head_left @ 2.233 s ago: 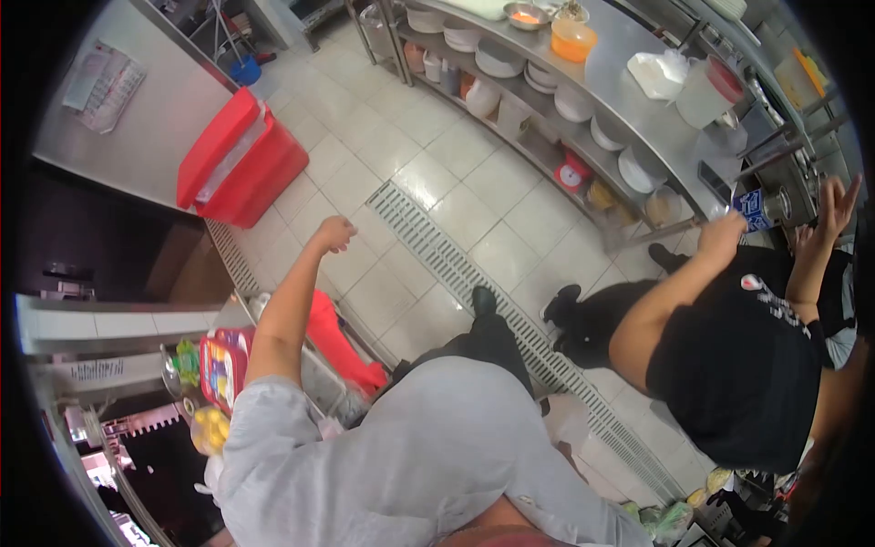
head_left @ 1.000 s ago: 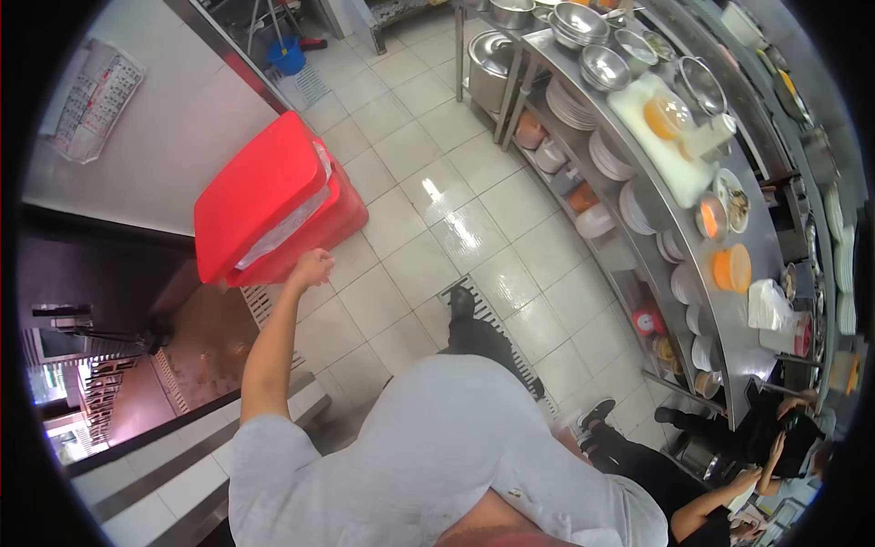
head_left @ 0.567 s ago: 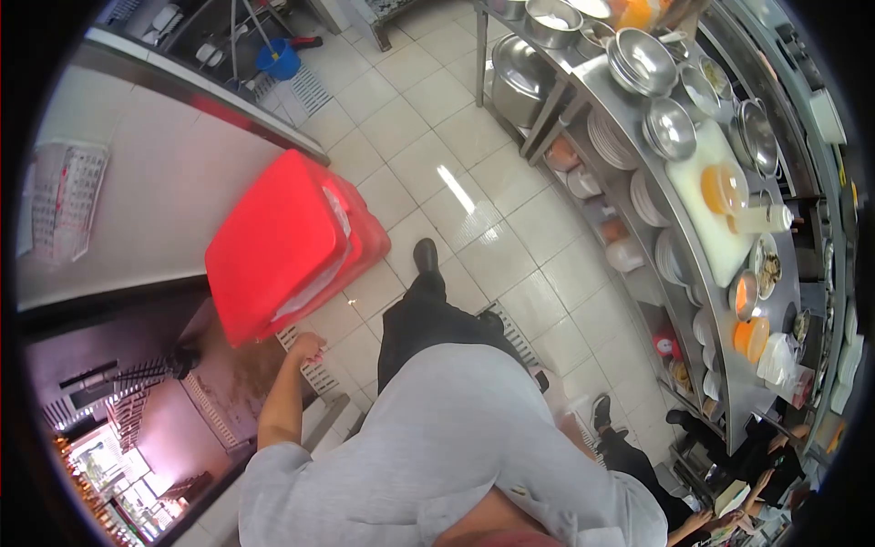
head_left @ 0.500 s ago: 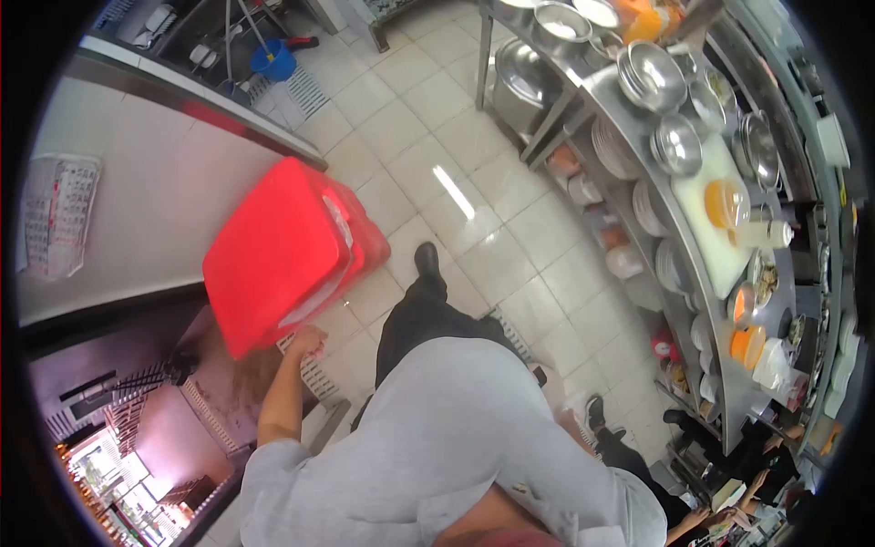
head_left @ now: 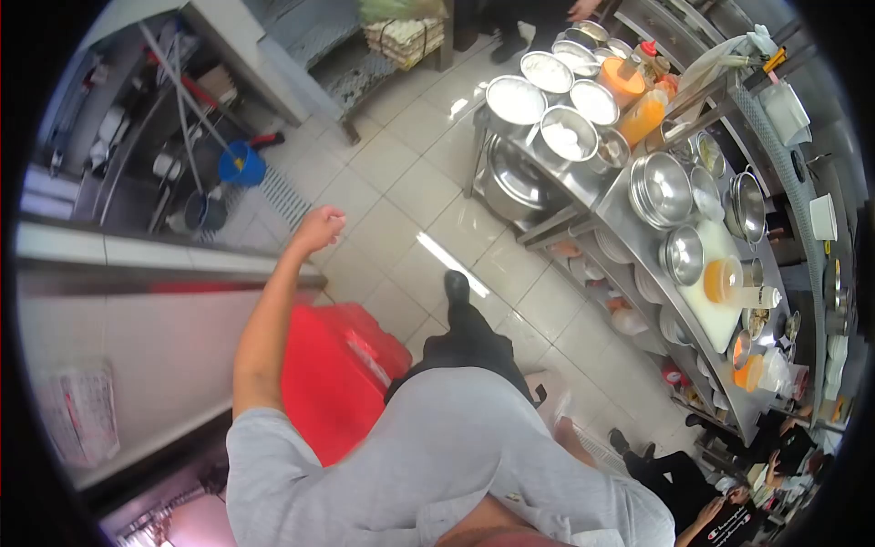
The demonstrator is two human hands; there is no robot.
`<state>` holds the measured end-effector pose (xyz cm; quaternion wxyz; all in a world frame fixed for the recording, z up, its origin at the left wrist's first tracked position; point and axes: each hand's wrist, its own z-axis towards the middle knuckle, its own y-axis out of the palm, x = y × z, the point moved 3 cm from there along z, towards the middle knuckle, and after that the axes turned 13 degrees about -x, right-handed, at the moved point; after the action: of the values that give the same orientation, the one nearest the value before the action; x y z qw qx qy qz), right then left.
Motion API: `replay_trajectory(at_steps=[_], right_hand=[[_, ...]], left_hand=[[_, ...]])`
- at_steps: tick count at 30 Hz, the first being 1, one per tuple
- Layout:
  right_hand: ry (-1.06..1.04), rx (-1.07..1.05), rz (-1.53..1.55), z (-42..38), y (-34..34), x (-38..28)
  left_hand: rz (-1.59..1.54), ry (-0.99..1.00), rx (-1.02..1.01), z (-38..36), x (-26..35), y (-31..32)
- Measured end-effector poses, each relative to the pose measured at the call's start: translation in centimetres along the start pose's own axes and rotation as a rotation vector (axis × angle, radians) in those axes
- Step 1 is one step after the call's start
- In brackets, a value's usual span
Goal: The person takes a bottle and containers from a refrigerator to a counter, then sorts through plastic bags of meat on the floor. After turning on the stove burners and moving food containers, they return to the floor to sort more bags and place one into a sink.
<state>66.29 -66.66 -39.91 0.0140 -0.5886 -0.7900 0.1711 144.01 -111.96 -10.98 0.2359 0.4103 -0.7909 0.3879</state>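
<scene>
My left hand [head_left: 319, 230] reaches forward over the tiled floor, its fingers loosely bent and a little apart, with nothing visible in them. Below my outstretched forearm stands a red plastic bin-like container [head_left: 335, 378], partly covered by my arm and shirt. The hand touches neither it nor the wall end close by. Only a bit of my right forearm [head_left: 571, 443] shows beside my shirt; the right hand itself is out of sight. Near that arm is a pale, see-through thing [head_left: 550, 392], perhaps a plastic bag.
A steel counter [head_left: 620, 196] on the right carries metal bowls [head_left: 661, 190], tubs and bottles, with plates stacked underneath. At the left stand a blue bucket [head_left: 241, 164] and a floor drain grate [head_left: 285, 197]. Egg trays [head_left: 406, 41] sit ahead. Other people are at the lower right and top.
My view has moved forward along the floor. My left hand has swung from beside the red container to ahead of it. More of the counter's far end and the bucket area now shows.
</scene>
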Motion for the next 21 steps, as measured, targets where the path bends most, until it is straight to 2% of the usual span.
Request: replay_trajectory(at_steps=[3, 5, 8, 10, 12, 16, 19, 21], right_hand=[[0.028, -0.007, 0.126, 2.2, 2.9, -4.3], [0.055, -0.030, 0.254, 4.2, 4.6, -6.8], [0.108, -0.059, 0.465, 5.5, 7.5, -9.8], [0.102, -0.070, 0.098, 4.8, 9.3, -12.8], [0.091, -0.084, -0.270, 4.6, 11.1, -16.2], [0.081, -0.024, -0.029, 0.9, 17.0, -24.6], [0.192, 0.087, 0.181, -3.1, 21.9, -31.8], [0.085, 0.149, 0.064, -4.6, 25.1, -36.1]], left_hand=[[0.217, 0.134, -0.033, 7.4, 2.7, -2.8], [0.152, 0.135, -0.091, 10.4, 3.5, -3.7], [0.020, 0.130, -0.182, 12.6, 1.5, -2.6], [0.031, 0.060, -0.284, 13.5, 2.0, -2.4], [0.025, 0.100, -0.355, 14.5, 3.7, -2.2], [0.044, 0.185, -0.530, 19.5, 8.8, -4.2], [0.223, 0.454, -0.563, 23.8, 13.2, -5.9], [0.271, 0.506, -0.669, 25.7, 16.1, -7.2]])
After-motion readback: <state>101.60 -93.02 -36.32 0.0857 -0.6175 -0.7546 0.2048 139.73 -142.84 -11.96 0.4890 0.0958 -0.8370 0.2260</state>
